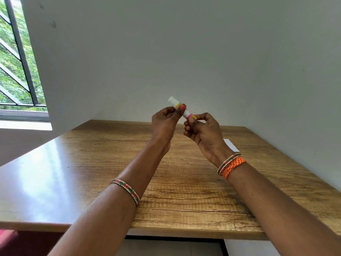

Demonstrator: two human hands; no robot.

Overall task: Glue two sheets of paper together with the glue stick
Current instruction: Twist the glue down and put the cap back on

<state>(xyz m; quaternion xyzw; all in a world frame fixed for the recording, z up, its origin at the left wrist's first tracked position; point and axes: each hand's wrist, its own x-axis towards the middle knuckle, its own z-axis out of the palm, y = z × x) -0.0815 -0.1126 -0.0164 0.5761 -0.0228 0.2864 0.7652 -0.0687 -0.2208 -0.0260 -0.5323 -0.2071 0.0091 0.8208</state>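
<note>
A white glue stick (174,102) with yellow and pink label bands is held tilted in the air above the wooden table (110,163), its white end pointing up and left. My left hand (165,122) pinches its upper part between thumb and fingers. My right hand (202,132) grips its lower end with curled fingers. A white sheet of paper (231,145) lies flat on the table behind my right wrist, mostly hidden by that hand. I can see only this one sheet.
The table stands in a corner, with a plain wall behind it and on the right. A barred window (18,61) is at the left. The near table edge runs below my forearms.
</note>
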